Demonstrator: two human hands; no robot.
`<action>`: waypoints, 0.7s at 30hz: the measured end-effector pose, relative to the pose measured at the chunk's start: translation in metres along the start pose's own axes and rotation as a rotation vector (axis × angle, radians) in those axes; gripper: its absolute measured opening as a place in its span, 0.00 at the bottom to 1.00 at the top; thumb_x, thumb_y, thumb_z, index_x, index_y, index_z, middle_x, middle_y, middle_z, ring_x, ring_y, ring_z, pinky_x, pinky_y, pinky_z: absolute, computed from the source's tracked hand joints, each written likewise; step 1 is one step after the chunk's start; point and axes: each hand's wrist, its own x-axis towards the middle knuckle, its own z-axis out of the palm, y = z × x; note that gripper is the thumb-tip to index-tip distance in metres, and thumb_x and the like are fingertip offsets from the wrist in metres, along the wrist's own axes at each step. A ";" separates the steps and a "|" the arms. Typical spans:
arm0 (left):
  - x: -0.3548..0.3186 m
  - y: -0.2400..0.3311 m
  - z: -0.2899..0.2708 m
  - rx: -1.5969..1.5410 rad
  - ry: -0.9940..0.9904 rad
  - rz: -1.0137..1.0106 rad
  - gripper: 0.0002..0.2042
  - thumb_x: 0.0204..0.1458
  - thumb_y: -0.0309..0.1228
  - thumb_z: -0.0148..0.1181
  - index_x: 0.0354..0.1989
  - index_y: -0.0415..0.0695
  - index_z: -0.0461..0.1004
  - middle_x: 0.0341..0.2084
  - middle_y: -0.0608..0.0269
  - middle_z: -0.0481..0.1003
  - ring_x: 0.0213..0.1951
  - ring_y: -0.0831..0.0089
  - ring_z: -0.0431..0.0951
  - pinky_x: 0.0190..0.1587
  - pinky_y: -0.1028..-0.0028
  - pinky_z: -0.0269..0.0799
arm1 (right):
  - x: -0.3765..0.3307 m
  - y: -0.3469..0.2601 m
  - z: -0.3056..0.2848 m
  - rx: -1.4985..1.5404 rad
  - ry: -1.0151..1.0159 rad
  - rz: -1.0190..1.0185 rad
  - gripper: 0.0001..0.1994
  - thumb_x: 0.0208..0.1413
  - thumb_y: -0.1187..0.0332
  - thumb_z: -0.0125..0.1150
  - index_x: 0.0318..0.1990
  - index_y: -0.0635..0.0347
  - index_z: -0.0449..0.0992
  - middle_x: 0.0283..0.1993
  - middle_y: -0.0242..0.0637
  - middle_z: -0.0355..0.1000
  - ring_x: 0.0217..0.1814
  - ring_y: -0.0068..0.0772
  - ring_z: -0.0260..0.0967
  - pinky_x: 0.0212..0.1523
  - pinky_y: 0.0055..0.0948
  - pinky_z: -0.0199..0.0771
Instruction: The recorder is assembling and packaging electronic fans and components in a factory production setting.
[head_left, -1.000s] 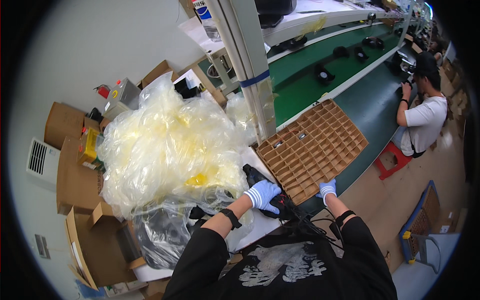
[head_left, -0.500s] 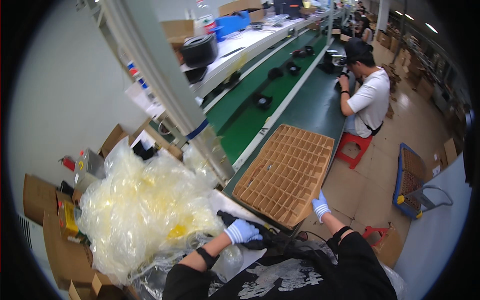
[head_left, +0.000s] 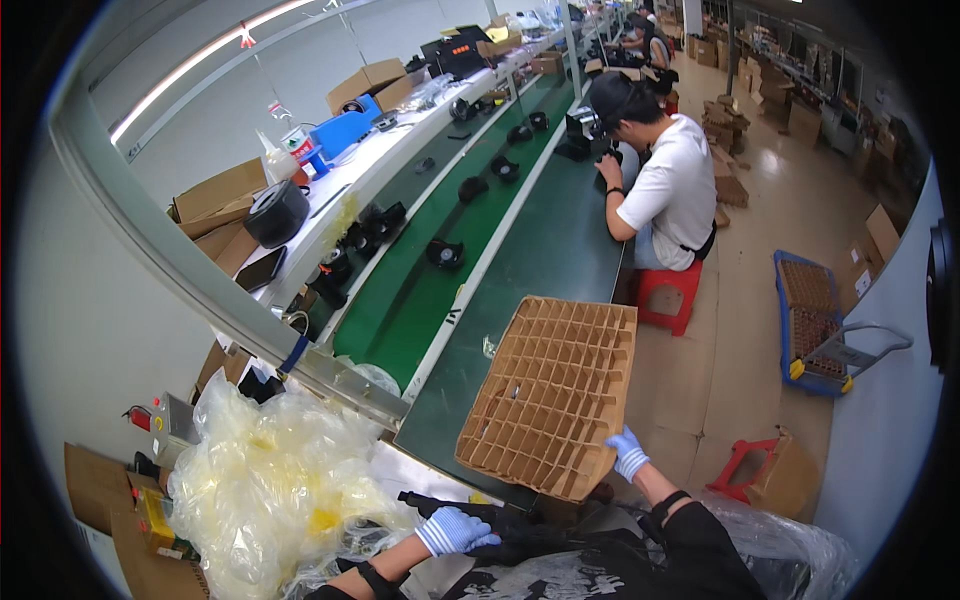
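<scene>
A brown cardboard grid divider with many small cells lies on the near end of the green workbench. My right hand, in a white and blue glove, grips its near right corner. My left hand, gloved the same way, rests on a dark black object low in front of me. What that dark object is cannot be made out. Both forearms wear black sleeves.
A heap of clear yellowish plastic bags lies to my left beside cardboard boxes. A green conveyor belt carries black parts away from me. A person in a white shirt sits on a red stool. A blue cart stands right.
The view has swung up and to the right along the line. The divider now sits nearer the middle, and my right hand still holds its corner. My left hand stays on the dark object.
</scene>
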 end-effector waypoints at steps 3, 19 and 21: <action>0.013 0.006 0.004 -0.017 -0.015 0.008 0.21 0.56 0.50 0.43 0.21 0.48 0.71 0.13 0.57 0.71 0.15 0.57 0.72 0.16 0.62 0.66 | 0.016 0.012 0.004 0.014 0.067 0.064 0.32 0.45 0.67 0.59 0.59 0.67 0.58 0.51 0.43 0.67 0.50 0.37 0.66 0.49 0.31 0.67; 0.025 0.032 0.002 -0.023 0.050 -0.058 0.22 0.56 0.50 0.45 0.17 0.48 0.68 0.10 0.58 0.69 0.13 0.58 0.70 0.15 0.62 0.64 | 0.016 0.009 0.019 -0.506 0.317 0.048 0.47 0.33 0.62 0.70 0.60 0.77 0.52 0.53 0.54 0.65 0.50 0.38 0.67 0.47 0.29 0.69; 0.029 0.034 -0.001 -0.037 0.034 -0.082 0.22 0.56 0.50 0.44 0.17 0.48 0.68 0.10 0.58 0.70 0.13 0.58 0.70 0.15 0.62 0.64 | 0.015 0.003 0.010 -0.404 0.280 -0.068 0.36 0.35 0.67 0.67 0.55 0.73 0.60 0.43 0.46 0.71 0.41 0.35 0.69 0.44 0.30 0.70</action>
